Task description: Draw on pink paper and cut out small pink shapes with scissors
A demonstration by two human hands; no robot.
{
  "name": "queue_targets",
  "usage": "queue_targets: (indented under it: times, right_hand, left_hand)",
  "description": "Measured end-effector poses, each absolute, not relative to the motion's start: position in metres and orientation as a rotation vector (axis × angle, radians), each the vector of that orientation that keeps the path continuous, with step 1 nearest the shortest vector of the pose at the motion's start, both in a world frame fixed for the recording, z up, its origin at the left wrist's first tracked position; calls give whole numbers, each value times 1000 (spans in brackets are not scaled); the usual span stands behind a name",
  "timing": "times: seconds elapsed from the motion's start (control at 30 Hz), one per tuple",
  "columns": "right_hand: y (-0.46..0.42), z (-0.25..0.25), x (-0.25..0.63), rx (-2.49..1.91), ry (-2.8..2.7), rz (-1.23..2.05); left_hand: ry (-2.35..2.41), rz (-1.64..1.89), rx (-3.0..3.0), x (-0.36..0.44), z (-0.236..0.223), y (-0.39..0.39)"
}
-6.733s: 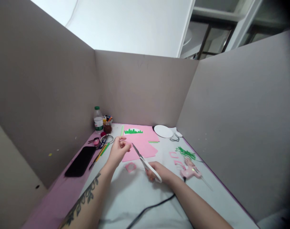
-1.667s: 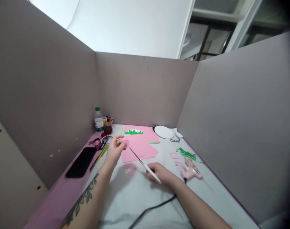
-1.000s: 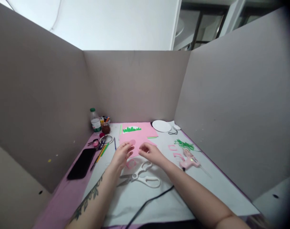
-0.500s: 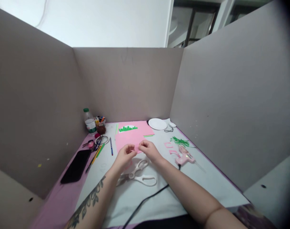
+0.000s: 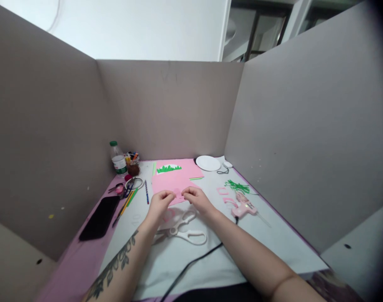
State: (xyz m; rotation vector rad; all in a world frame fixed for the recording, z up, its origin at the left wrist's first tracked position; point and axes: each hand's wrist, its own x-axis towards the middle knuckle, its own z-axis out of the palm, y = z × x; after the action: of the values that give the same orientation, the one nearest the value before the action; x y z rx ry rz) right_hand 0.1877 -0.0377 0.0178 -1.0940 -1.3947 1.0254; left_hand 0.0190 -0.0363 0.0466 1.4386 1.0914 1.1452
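Close together over the pink paper sheets [image 5: 161,183], my left hand [image 5: 161,204] and my right hand [image 5: 199,200] both have their fingers pinched. Between the fingertips is a small pink paper circle [image 5: 178,192], which blends into the pink sheet behind it. Each hand seems to grip one side of it. Just below, white-handled scissors [image 5: 173,231] lie with blades apart on the white table covering, their tips partly behind my left wrist. A pink paper scrap [image 5: 168,215] with a cut-out lies beside my left hand, partly hidden.
To the right sit a pink glue gun [image 5: 244,209], pink scraps [image 5: 222,191] and green strips [image 5: 237,186]. White discs [image 5: 208,163] lie at the back. A black phone [image 5: 99,219], pencils [image 5: 125,207], tape roll [image 5: 140,183] and bottle [image 5: 118,159] stand left. A black cord [image 5: 191,263] crosses the front.
My right hand has put the scissors down on the table and moved up to my left hand. Both now pinch the pink circle, cut out earlier. The view has shifted a little.
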Motion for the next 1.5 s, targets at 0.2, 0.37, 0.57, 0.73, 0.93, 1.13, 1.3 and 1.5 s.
queue_targets:
  times: [0.2, 0.37, 0.57, 0.73, 0.93, 1.13, 1.3, 1.5]
  right_hand:
    - [-41, 18, 185, -1090, -1455, 1023]
    - [-42, 17, 185, -1086, -1473, 985]
    - [-46, 20, 179, -1180, -1573, 884]
    - [-60, 33, 196, -1307, -2082, 774]
    - [-81, 36, 209, -1374, -2700, 544]
    - [-91, 40, 187, -1408, -2837, 343]
    - [-93, 48, 203, -1340, -2767, 334]
    - [-71, 49, 229, -1317, -1897, 985]
  left_hand:
    - [1075, 1155, 1462, 18, 44, -35]
    - [1072, 1145, 1467, 19, 44, -35]
    - [1054, 1115, 1486, 23, 47, -39]
    - [1166, 1212, 1440, 11, 53, -33]
    - [1245, 1339, 1353, -5, 63, -27]
    - [1218, 1415, 1313, -12, 68, -25]
    - [1151, 1504, 1195, -25, 65, -15]
    - [1076, 1676, 1056, -33, 69, -11]
